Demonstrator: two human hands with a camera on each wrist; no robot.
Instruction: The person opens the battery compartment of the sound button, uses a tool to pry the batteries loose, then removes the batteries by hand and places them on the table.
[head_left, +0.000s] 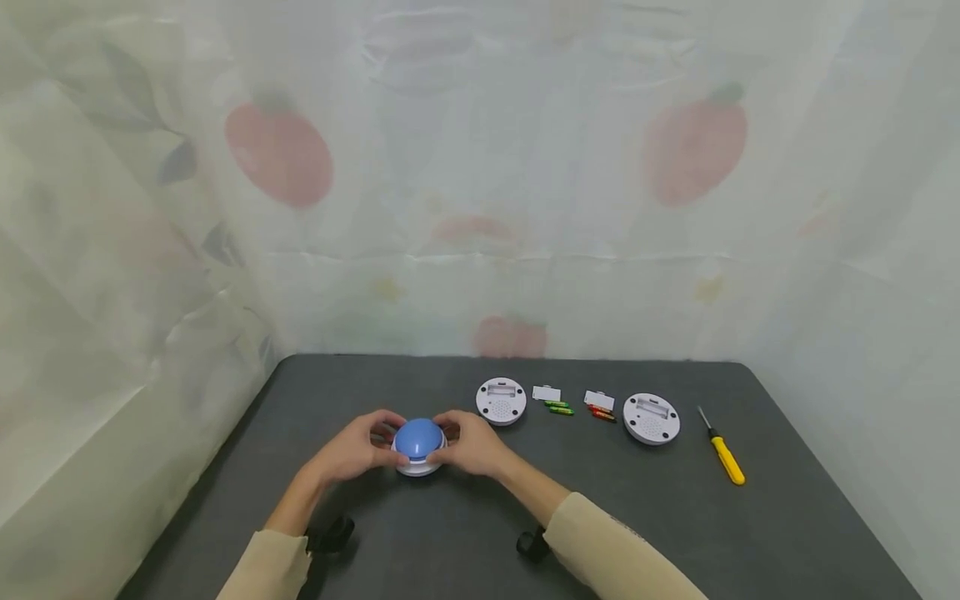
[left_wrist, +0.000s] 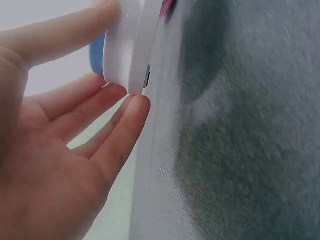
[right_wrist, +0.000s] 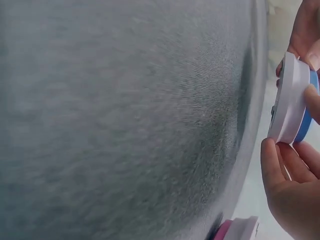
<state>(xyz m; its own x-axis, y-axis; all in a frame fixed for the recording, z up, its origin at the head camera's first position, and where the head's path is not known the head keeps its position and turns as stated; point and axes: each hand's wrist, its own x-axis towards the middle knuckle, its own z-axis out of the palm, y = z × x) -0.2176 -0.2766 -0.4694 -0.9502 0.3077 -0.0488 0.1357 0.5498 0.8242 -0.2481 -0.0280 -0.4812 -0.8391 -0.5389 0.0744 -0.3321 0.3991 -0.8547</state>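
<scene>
A round buzzer button (head_left: 418, 438) with a blue domed top and a white base is held between both hands at the left front of the dark table. My left hand (head_left: 354, 450) grips its left side, thumb at the near edge and fingers around the far side. On the opposite side, my right hand (head_left: 477, 447) holds it the same way. In the left wrist view, the white base (left_wrist: 122, 47) stands off the table surface, with fingertips at its lower rim. The right wrist view shows dark feet under the buzzer (right_wrist: 294, 102).
Two more white round buzzers (head_left: 501, 401) (head_left: 651, 418) lie underside up, battery compartments exposed. Between them are white battery covers (head_left: 547, 392) (head_left: 599, 400), green batteries (head_left: 559, 407) and red batteries (head_left: 602, 412). A yellow-handled screwdriver (head_left: 726, 457) lies at the right.
</scene>
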